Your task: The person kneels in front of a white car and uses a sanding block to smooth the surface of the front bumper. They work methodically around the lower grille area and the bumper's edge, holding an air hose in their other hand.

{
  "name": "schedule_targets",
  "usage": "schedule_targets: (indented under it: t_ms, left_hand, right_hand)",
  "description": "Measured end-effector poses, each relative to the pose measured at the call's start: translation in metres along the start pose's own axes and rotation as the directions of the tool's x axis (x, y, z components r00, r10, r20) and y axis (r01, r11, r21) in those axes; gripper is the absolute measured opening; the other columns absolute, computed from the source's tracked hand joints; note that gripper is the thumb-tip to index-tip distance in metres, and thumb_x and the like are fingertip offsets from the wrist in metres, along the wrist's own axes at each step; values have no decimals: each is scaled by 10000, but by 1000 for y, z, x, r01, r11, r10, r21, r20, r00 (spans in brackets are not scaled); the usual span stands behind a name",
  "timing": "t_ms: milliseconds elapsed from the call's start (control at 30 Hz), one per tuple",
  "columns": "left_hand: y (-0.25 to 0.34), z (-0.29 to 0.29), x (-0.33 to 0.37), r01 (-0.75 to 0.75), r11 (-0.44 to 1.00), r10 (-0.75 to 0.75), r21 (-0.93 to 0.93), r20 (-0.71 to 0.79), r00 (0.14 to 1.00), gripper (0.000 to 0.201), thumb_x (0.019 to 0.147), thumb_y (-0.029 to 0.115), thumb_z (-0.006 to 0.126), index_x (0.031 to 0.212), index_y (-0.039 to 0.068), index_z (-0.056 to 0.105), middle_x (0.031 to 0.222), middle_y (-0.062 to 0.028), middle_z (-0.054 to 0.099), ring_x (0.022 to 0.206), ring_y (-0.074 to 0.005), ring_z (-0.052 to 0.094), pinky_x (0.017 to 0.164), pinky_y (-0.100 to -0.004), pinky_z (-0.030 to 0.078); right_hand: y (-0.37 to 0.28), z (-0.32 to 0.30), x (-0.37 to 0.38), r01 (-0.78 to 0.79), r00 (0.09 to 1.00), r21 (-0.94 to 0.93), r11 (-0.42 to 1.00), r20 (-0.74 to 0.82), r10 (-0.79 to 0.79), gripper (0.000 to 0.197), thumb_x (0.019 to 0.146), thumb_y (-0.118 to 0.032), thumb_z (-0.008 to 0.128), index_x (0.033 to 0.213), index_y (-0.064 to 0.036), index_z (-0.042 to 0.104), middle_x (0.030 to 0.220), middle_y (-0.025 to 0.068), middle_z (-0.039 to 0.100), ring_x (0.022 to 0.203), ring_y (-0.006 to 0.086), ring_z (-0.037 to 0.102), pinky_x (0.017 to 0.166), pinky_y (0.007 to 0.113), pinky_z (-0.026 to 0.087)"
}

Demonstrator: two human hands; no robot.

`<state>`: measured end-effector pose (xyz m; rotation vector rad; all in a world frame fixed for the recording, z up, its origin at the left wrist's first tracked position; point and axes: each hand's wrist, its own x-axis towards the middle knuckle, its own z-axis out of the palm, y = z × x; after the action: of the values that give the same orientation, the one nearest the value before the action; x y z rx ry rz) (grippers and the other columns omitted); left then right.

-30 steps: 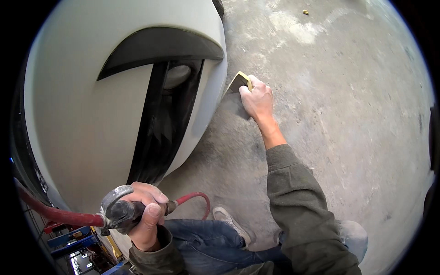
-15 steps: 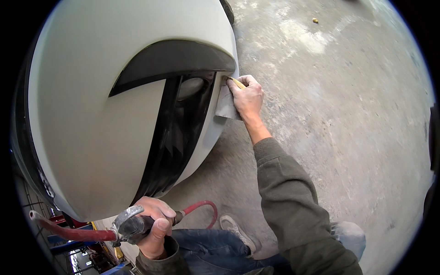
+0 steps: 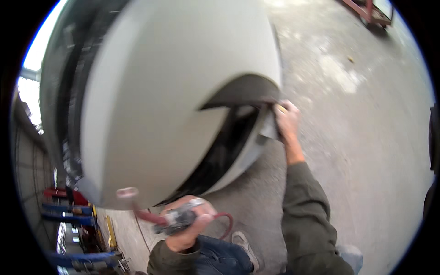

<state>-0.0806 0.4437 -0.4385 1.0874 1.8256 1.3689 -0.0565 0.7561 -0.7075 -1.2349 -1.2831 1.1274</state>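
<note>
My left hand [image 3: 201, 217] is closed round the dark body of a hand-held air tool [image 3: 179, 219] with a metal lever and a red tube; motion blurs it. Farther off to the right, my right hand [image 3: 288, 119] pinches a small yellow-handled tool [image 3: 282, 109] at the edge of a car's light-grey body [image 3: 183, 91]. The tool's tip is too blurred to make out. A grey sheet [image 3: 269, 130] hangs beneath that hand, beside the dark lamp [image 3: 233, 137]. Above the lamp curves a dark grey panel [image 3: 243, 94].
Concrete floor [image 3: 357, 151] stretches along the right. A red wheeled cart [image 3: 376, 13] stands far right, with a small yellow object [image 3: 351, 59] lying nearer. Blue and red equipment [image 3: 68, 215] is at lower left. A red hose [image 3: 229, 224] loops by my shoe [image 3: 245, 247].
The view has swung left, so the car and both hands appear farther right and lower. The air tool has tilted in my left hand. My right hand stays at the lamp's edge.
</note>
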Motion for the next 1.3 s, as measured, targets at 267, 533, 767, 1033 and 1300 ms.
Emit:
schedule_targets:
  t_ms: [267, 533, 767, 1033, 1300]
  left_hand:
    - [182, -191, -63, -10, 986, -3, 167, 74, 997, 192, 879, 175, 758, 877, 19, 646, 726, -77, 564, 610, -166, 512, 593, -317, 435]
    - [233, -204, -196, -164, 975, 132, 153, 199, 971, 213, 883, 181, 745, 868, -1, 635, 762, -101, 597, 681, -227, 568, 626, -336, 443]
    - [218, -219, -196, -213, 972, 185, 96, 244, 952, 222, 871, 171, 755, 855, -4, 620, 753, -98, 574, 668, -231, 536, 620, -339, 431]
    - [238, -221, -214, -193, 964, 151, 181, 220, 964, 204, 875, 172, 749, 871, 4, 633, 752, -99, 585, 656, -232, 551, 612, -340, 434]
    - [179, -137, -81, -276, 950, 229, 145, 277, 933, 230, 863, 165, 761, 802, 11, 601, 704, -102, 527, 616, -231, 491, 578, -357, 409]
  right_hand:
    - [-167, 73, -129, -351, 936, 316, 881, 148, 320, 216, 833, -204, 752, 868, 10, 754, 783, 39, 684, 745, 124, 580, 712, 299, 477]
    - [-182, -19, -232, -651, 735, 353, 672, 515, 441, 375, 921, -382, 704, 1014, -20, 724, 912, 24, 689, 757, 155, 598, 692, 312, 473]
    - [-217, -13, -241, -738, 661, 347, 578, 543, 518, 398, 943, -316, 666, 1177, 6, 673, 1066, 80, 712, 899, 219, 666, 843, 340, 516]
    - [-204, -29, -247, -756, 637, 357, 549, 594, 491, 403, 886, -337, 757, 1099, 3, 715, 1026, 100, 722, 853, 229, 681, 781, 353, 530]
    - [-123, -32, -103, -747, 663, 399, 532, 509, 550, 333, 868, -204, 736, 1092, 41, 718, 1034, 129, 726, 869, 232, 689, 795, 362, 545]
